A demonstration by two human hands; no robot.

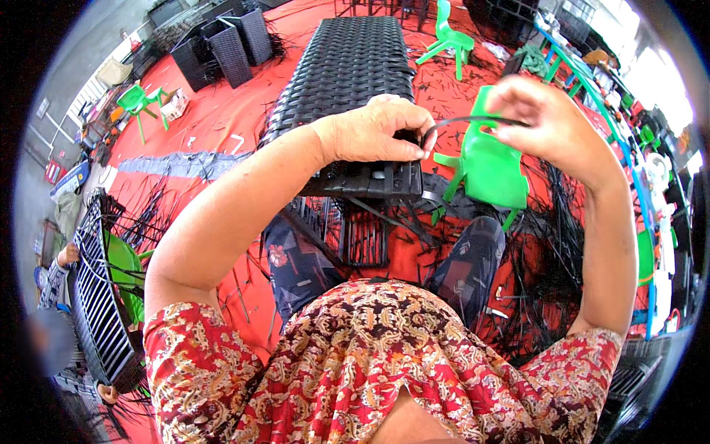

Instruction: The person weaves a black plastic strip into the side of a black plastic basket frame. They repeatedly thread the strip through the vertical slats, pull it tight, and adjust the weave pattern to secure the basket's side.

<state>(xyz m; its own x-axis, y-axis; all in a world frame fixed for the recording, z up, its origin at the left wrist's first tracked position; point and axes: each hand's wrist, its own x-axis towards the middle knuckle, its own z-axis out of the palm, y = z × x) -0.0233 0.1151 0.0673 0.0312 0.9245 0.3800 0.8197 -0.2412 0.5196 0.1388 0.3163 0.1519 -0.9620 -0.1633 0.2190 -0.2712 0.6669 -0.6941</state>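
Observation:
A long black woven wicker furniture piece (347,66) stretches away in front of me, its near end close to my knees. My left hand (377,132) rests over its near right corner, thumb and fingers pinched on a thin black weaving strip (467,118). From there the strip arches right to my right hand (543,122), which is raised above a green plastic chair. The right hand is slightly blurred, its fingers curled round the strip's other part. Where the strip enters the weave is hidden by my left hand.
The green chair (495,170) stands just right of the woven piece. Loose black strips (547,259) lie heaped on the red floor covering (200,140). At left, another person's hand (68,254) touches a black slatted frame (107,296). Black wicker pieces (225,52) stand far left.

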